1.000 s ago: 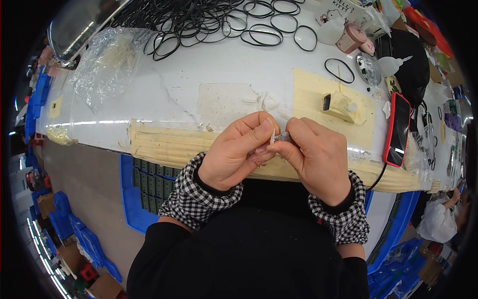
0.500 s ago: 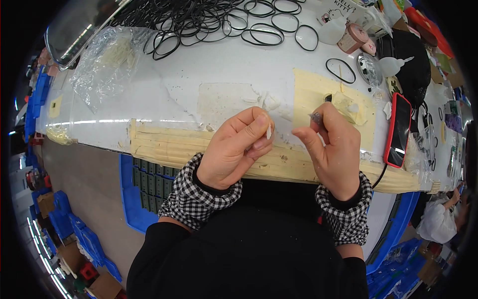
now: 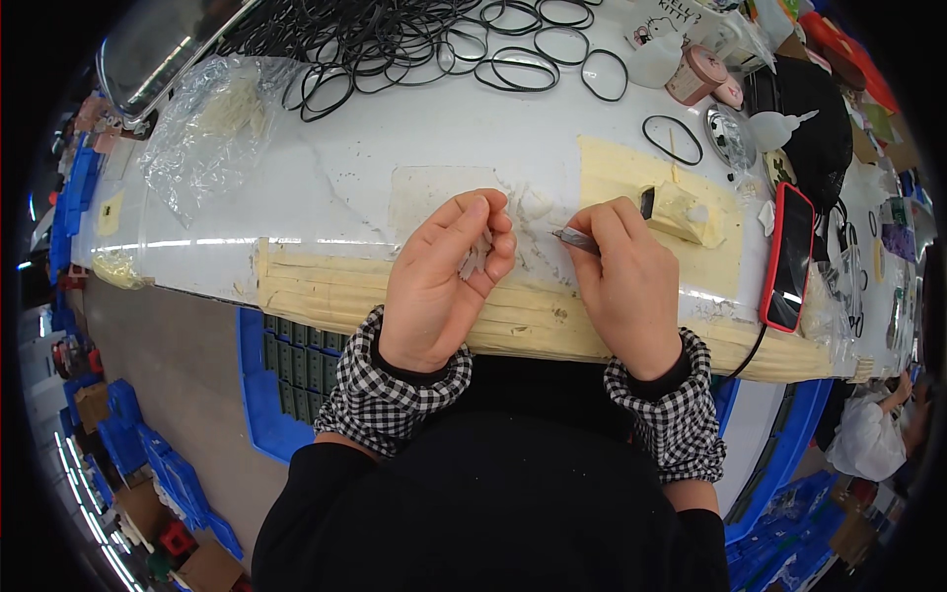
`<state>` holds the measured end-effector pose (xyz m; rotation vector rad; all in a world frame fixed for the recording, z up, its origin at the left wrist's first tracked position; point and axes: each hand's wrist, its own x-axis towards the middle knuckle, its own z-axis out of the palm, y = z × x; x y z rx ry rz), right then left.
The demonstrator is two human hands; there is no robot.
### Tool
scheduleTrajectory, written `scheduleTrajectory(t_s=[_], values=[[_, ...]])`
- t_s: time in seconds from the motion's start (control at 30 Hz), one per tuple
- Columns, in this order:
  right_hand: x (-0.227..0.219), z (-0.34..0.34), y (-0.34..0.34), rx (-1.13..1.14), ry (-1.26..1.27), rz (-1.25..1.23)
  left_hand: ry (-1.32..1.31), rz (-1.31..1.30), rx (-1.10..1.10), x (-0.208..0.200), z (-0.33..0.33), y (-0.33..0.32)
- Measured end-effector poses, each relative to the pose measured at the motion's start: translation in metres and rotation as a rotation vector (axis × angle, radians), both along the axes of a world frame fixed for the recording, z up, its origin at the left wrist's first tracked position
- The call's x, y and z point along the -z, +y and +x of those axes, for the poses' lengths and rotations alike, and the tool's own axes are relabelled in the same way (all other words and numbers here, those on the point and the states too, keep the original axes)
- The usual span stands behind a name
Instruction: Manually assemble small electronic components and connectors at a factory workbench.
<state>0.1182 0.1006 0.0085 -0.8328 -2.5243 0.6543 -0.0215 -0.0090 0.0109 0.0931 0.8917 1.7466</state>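
Cupping pale pieces (image 3: 473,259), the left hand (image 3: 431,271) curls its fingers (image 3: 504,245).

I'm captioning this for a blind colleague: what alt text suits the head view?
A person's left hand curls around small whitish pieces at the front of a white table, while the right hand pinches a small grey object. A heap of thin black loops lies farther back, a red-edged phone to the right.

a white package (image 3: 681,30), apparently, bears black lettering (image 3: 682,9).
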Motion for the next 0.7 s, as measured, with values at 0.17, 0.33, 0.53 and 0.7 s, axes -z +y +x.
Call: scheduleTrajectory(t_s=[0.17,0.33,0.53,0.7], values=[[-0.02,0.0,-0.009,-0.046,0.281,-0.254,0.102,-0.011,0.112,0.0,0.009,0.003],[-0.03,-0.001,-0.016,-0.081,0.333,-0.273,0.006,0.117,0.242,0.005,0.01,0.001],[-0.028,0.004,-0.009,-0.165,0.191,-0.083,-0.097,0.094,0.314,0.004,0.01,0.001],[-0.024,0.004,-0.01,-0.16,0.126,-0.028,-0.134,0.166,0.402,0.007,0.007,0.0]])
